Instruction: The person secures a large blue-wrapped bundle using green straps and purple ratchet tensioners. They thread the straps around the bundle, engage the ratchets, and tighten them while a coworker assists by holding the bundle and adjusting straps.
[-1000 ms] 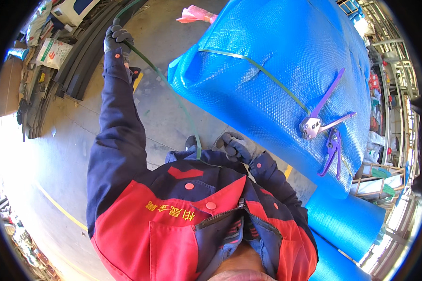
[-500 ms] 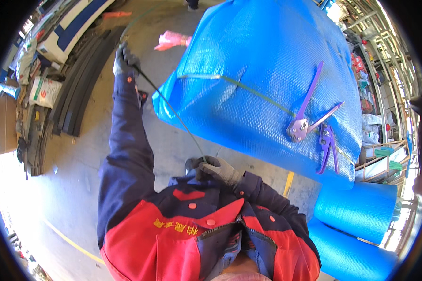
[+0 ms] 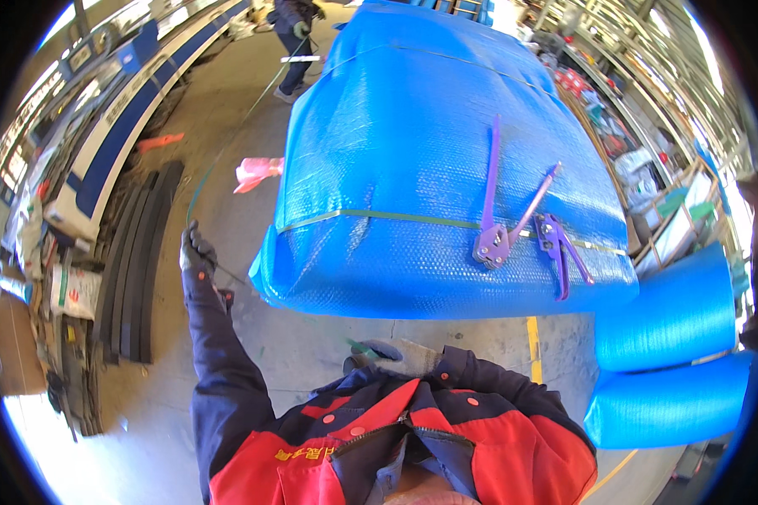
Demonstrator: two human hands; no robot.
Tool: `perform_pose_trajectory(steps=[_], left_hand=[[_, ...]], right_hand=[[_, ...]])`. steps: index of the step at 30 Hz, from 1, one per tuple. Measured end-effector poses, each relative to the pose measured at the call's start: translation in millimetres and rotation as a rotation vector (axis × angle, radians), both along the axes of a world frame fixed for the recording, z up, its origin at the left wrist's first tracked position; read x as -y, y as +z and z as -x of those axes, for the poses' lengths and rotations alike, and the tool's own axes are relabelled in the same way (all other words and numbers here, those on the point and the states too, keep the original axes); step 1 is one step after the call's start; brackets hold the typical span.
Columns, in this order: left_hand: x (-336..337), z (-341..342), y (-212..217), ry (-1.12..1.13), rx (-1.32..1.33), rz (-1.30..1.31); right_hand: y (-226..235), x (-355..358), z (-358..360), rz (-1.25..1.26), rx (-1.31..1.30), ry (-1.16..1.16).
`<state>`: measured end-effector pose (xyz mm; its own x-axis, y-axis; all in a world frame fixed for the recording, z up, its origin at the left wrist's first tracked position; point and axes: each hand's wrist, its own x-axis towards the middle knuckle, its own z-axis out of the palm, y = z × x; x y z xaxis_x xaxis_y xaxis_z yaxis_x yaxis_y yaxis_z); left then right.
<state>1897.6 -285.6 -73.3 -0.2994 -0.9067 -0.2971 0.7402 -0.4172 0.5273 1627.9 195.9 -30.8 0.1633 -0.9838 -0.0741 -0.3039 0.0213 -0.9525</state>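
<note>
My left hand (image 3: 198,252), in a grey glove, is stretched out to the left and closed on a thin green strap (image 3: 211,162). Beyond it the strap curves away toward a co-worker (image 3: 293,42) at the back, whose hand is at its far end. Close to my chest, my gloved right hand (image 3: 406,358) is closed around a blurred green piece of strap. Ahead lies a large bundle in blue bubble wrap (image 3: 413,126), with another strap (image 3: 379,215) across its near part. A purple long-handled strapping tool (image 3: 491,244) and a smaller purple plier-like tool (image 3: 554,244) rest on top.
Two blue wrap rolls (image 3: 665,328) lie at the right. On the left are dark long bars (image 3: 135,278), a white sack (image 3: 74,291) and a long white-and-blue machine (image 3: 122,139). Pink wrapping (image 3: 257,172) sticks out from the bundle's left side. Shelving lines the right.
The view has tilted up, bringing the co-worker into sight. My left hand sits farther left. The strap that ran straight between my hands now shows only as short pieces near each hand.
</note>
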Motion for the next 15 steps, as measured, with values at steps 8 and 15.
perform_pose_trajectory(steps=[8,15], left_hand=[[16,6,23,-0.072,-0.119,0.023],[43,-3,57,-0.251,-0.458,0.207]], right_hand=[[-12,7,14,-0.372,0.032,-0.134],[-7,8,3,-0.141,-0.105,0.066]])
